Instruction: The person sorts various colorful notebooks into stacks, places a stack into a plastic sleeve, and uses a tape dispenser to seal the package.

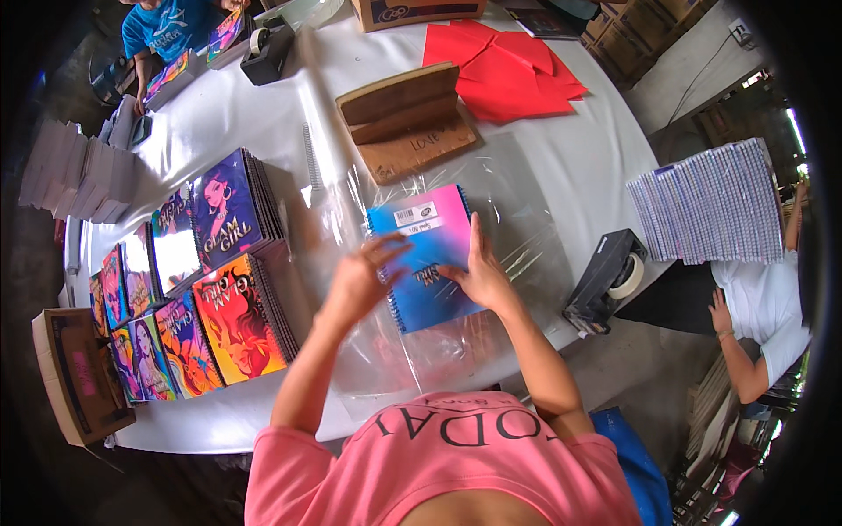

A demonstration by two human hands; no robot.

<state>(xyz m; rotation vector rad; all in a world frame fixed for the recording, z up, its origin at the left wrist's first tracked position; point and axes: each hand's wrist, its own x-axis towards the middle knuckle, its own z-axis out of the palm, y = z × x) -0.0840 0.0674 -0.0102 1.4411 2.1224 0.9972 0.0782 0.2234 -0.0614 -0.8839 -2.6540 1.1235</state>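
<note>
A spiral notebook (434,302), blue and pink with a white barcode label, lies before me on clear plastic sheets (517,197). My right hand (484,279) grips its right edge, with the thumb across the cover and a finger stretched along the side. Over the notebook's left, coiled edge is my left hand (360,279), blurred by motion. Its fingers look spread and nothing shows in them; whether they touch the cover I cannot tell.
Stacked notebooks (232,210) with colourful covers stand at left, beside a cardboard box (79,377). Beyond the plastic are a cardboard stand (408,123) and red sheets (500,74). Tape dispensers (605,280) (266,53) and a tall notebook stack (706,206) flank the table. Two other people are nearby.
</note>
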